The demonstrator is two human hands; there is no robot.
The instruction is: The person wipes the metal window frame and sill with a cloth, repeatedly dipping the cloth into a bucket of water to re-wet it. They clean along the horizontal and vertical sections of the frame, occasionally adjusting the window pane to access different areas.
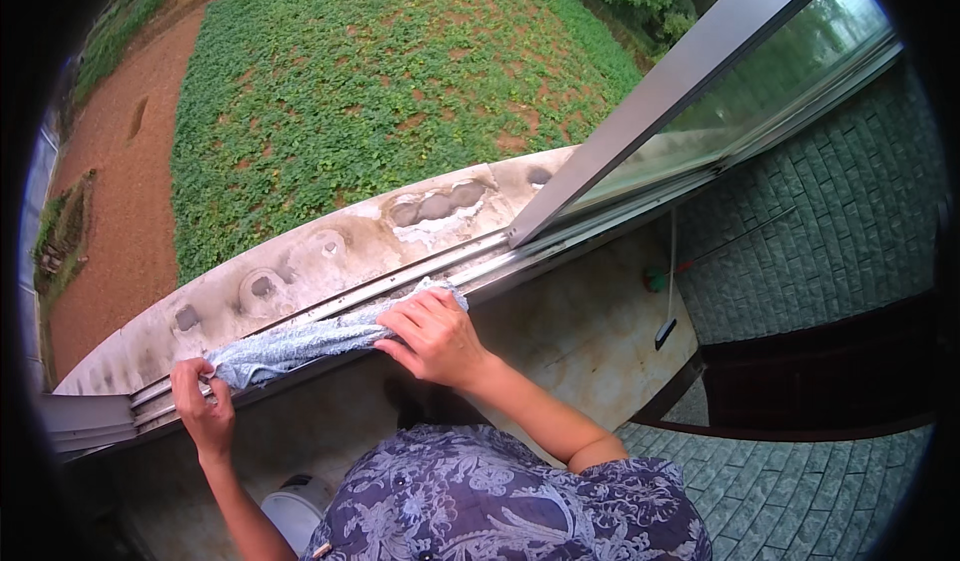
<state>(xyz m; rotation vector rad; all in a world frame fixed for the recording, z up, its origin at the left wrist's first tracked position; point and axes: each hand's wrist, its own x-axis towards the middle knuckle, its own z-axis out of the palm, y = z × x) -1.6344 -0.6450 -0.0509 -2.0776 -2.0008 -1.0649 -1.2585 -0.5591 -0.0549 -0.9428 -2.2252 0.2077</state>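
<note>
A damp-looking pale blue towel (pixel 300 345) is stretched lengthwise along the aluminium track of a sliding window (pixel 480 265). My left hand (pixel 201 403) pinches the towel's left end between thumb and fingers. Towards the other end, my right hand (pixel 435 332) grips the cloth from above, its fingers bent over the bunched fabric. Part of the track lies hidden under the towel. Right of my right hand, bare track runs on to the upright metal frame of the window sash (pixel 660 111).
Beyond the track is a stained outer ledge (pixel 330 257), above a green field (pixel 390 81). Below me, a white bucket (pixel 292 512) stands on the tiled floor (pixel 577 336). A long-handled brush (pixel 665 332) and a red-and-green object (pixel 658 277) are by the tiled wall (pixel 810 201).
</note>
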